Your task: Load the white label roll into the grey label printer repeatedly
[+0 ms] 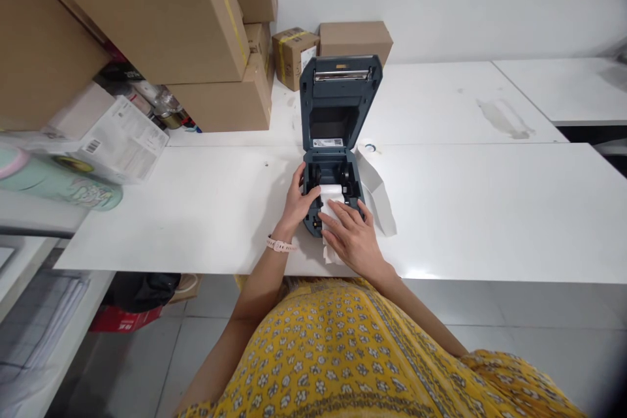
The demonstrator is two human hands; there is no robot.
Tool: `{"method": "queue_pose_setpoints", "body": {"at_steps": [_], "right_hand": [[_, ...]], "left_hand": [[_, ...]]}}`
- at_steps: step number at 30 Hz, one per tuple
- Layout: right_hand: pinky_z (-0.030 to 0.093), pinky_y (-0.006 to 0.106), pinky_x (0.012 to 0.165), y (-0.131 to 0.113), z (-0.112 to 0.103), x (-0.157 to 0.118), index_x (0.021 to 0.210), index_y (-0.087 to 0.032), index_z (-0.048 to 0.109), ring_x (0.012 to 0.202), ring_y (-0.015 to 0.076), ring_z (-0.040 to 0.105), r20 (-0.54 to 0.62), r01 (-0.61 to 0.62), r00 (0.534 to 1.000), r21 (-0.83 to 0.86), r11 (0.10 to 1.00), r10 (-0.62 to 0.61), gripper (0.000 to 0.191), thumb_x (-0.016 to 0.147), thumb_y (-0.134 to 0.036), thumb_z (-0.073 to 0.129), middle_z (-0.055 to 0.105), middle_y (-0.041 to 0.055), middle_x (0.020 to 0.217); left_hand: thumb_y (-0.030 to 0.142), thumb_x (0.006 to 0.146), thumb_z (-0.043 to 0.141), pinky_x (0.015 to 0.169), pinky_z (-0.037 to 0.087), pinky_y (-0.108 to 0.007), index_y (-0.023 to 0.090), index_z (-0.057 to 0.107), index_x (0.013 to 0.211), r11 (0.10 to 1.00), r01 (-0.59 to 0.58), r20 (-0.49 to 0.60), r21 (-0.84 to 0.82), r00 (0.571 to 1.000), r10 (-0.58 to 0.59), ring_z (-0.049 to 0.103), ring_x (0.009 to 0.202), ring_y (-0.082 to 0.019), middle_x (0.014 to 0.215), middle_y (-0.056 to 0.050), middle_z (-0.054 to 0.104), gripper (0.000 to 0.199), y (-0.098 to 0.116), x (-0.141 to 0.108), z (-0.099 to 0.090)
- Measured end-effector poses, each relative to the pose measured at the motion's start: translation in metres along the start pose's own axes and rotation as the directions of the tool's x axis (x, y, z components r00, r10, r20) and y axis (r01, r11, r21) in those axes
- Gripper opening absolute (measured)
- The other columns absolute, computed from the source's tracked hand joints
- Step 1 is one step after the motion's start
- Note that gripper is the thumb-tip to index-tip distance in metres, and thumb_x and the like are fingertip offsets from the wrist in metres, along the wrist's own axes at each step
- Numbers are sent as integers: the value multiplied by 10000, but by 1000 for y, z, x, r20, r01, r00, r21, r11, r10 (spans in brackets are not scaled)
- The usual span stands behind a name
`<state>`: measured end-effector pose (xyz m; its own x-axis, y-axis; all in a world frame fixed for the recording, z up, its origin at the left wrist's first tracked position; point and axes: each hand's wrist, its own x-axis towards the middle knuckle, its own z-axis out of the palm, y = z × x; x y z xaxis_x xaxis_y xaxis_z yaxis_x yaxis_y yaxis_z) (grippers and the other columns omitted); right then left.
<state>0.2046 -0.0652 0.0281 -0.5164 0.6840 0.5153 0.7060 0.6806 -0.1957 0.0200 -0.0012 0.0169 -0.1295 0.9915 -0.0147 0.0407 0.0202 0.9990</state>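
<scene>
A dark grey label printer (329, 155) stands on the white table with its lid (339, 101) raised. White paper (330, 191) lies inside its body and runs out over the front edge toward me. My left hand (296, 201) rests on the printer's left side, thumb at the paper, fingers apart. My right hand (351, 236) lies over the paper and the front right of the printer, its fingers spread. Part of the paper is hidden under it.
Stacked cardboard boxes (161, 19) fill the back left, with a green bottle (63, 179) in front. Small boxes (295, 55) sit behind the printer. A white paper strip (379, 199) lies right of it on the table (490, 209).
</scene>
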Motion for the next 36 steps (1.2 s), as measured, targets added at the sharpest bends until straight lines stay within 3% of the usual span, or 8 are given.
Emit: {"method": "queue_pose_setpoints", "body": {"at_steps": [12,18,21,25,28,30,33,36], "right_hand": [[350,540,1233,3,0,-10,1392,-231,646,1421,273,594,0,31,1000,19,999,-31,352,1071,-333,543,624,102,1534],[373,546,1249,17,-14,-8,1334,-295,669,1265,228,711,-143,93,987,176,980,-68,297,1046,-327,601,761,35,1347],[423,571,1212,49,-39,28,1357,-322,652,1244,236,721,-338,65,941,186,980,2,311,1055,-321,575,746,43,1369],[435,527,1236,104,-64,129,1505,-327,529,1521,255,488,-434,-33,892,219,975,128,461,1110,-496,361,562,71,1592],[467,385,1220,132,-64,215,1554,-364,461,1545,165,440,-365,-83,892,442,893,265,530,1103,-591,303,497,-1,1650],[549,360,1089,137,-61,253,1413,-267,640,1419,229,594,-230,-130,922,573,809,311,695,1077,-685,198,643,46,1513],[546,308,925,124,-63,254,1034,-52,799,1147,229,741,-173,-138,935,625,769,308,1089,968,-615,-131,790,50,1152],[566,327,1010,95,-69,194,1079,-165,800,1162,194,747,-338,-6,909,571,821,242,719,1077,-621,245,802,4,1114]], "left_hand": [[427,898,742,1259,384,-487,290,396,1580,998,7,0,56,1000,-7,458,1521,-306,1651,-99,472,778,1,-1,-2],[558,872,764,1330,254,-508,306,248,1653,993,16,-2,116,1000,-15,270,1631,-324,1761,-112,276,970,2,-42,7],[587,860,771,1292,337,-508,324,179,1671,998,49,-5,30,999,-48,351,1597,-330,1742,-125,320,1038,2,-68,13],[599,861,765,1261,388,-494,306,139,1680,992,124,-33,21,992,-123,408,1564,-333,1702,-142,390,1071,0,-87,16],[583,842,790,1269,386,-473,283,111,1686,988,153,-54,21,987,-152,402,1569,-330,1716,-153,361,1124,-2,-94,18],[577,822,807,1272,391,-461,264,77,1689,987,161,-45,-17,986,-162,410,1566,-323,1729,-166,332,1176,-5,-99,18],[576,813,813,1267,409,-466,261,26,1690,984,168,-4,-52,986,-168,426,1559,-318,1726,-177,335,1220,-10,-103,17],[573,814,816,1259,422,-495,281,30,1690,988,157,12,-1,988,-157,439,1550,-327,1711,-180,361,1212,-18,-105,13]]}}
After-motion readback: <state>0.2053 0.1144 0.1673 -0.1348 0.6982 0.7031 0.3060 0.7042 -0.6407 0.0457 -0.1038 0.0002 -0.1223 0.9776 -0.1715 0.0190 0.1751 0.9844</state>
